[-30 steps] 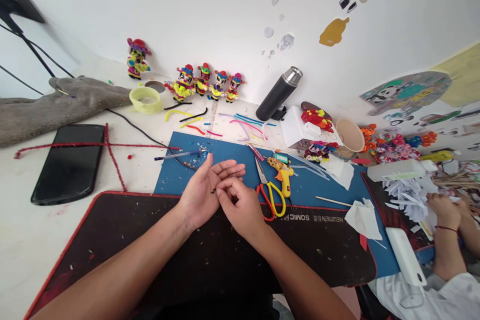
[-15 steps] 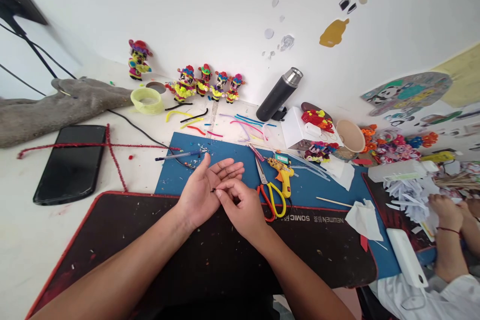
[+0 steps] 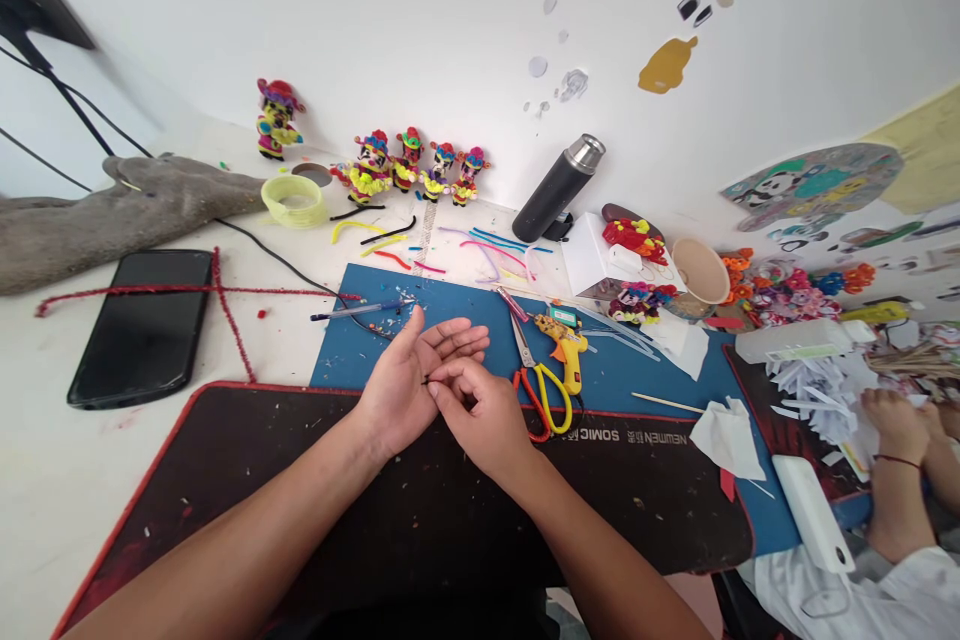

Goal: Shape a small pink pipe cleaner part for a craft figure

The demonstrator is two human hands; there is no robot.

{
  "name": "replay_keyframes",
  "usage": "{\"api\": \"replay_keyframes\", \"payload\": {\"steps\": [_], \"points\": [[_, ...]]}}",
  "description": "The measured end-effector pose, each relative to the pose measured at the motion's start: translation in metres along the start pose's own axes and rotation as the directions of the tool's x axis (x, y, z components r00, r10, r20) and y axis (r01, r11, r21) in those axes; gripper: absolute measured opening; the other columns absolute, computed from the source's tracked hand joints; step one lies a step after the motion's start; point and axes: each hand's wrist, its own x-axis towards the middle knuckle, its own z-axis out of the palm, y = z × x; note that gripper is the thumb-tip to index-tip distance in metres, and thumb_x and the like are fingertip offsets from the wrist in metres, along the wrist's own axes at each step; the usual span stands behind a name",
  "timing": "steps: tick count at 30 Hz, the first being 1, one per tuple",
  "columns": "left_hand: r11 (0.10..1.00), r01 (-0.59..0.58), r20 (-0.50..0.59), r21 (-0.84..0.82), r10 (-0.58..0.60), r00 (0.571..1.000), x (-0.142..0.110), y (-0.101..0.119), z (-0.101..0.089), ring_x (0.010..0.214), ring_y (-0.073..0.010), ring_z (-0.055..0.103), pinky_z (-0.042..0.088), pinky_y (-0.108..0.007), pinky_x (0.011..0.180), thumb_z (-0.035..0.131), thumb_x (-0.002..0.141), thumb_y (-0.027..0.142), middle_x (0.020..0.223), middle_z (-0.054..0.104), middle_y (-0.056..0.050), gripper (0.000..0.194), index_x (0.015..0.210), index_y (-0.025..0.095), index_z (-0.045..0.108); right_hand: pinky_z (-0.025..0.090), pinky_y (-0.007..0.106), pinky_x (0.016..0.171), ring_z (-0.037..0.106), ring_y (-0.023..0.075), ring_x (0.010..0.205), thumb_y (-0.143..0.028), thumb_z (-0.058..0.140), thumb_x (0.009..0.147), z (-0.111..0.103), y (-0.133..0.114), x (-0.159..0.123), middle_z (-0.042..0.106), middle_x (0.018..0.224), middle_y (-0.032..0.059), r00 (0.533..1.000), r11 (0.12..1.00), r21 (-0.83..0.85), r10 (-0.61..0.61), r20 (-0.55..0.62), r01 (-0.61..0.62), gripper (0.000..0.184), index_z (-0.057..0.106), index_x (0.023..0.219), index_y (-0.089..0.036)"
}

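My left hand (image 3: 409, 380) lies palm up with its fingers stretched out, above the edge of the dark mat (image 3: 450, 520). A tiny black piece (image 3: 426, 381) shows at its palm; too small to tell its exact kind. My right hand (image 3: 480, 410) pinches that piece between thumb and forefinger against the left palm. Right of the hands lie scissors (image 3: 536, 375) with red and yellow handles and a yellow glue gun (image 3: 568, 350). Behind the left hand, a pen (image 3: 352, 310) rests on the blue mat (image 3: 450, 296).
Chenille stems (image 3: 390, 242) and several small figures (image 3: 373, 165) line the back, near a tape roll (image 3: 292, 202) and a black flask (image 3: 559, 188). A phone (image 3: 142, 330) lies left under dark red stems (image 3: 232, 320). At right are a co-worker's hands (image 3: 896, 425).
Almost nothing differs. My right fingertips have shifted very slightly left over the left palm, still pinching the tiny black piece.
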Motion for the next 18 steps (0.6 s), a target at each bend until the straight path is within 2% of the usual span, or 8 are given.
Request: {"api": "replay_keyframes", "payload": {"steps": [6,18], "points": [[1.000,-0.002,-0.015,0.019,0.002,1.000,-0.0005,-0.0010,0.0004,0.111,-0.0285,0.074,0.054,-0.040,0.109,0.045,0.107,0.053,0.115,0.080,-0.020,0.054,0.096,0.012,0.077,0.040,0.026,0.059,0.054,0.0129,0.055,-0.024,0.064,0.094,0.0008,0.0001,-0.0001,0.059,0.061,-0.0060,1.000,1.000,0.010,-0.011,0.010,0.011,0.007,0.071,0.095,-0.022],[1.000,0.004,-0.024,0.021,-0.003,1.000,0.0003,-0.0008,0.0003,0.113,-0.0294,0.073,0.054,-0.040,0.108,0.046,0.107,0.052,0.116,0.079,-0.020,0.053,0.096,0.011,0.077,0.038,0.026,0.056,0.051,0.0125,0.053,-0.025,0.063,0.094,0.0031,-0.0003,0.0014,0.055,0.060,-0.0062,1.000,0.999,0.040,0.007,0.002,-0.007,0.006,0.068,0.090,-0.022]]}}
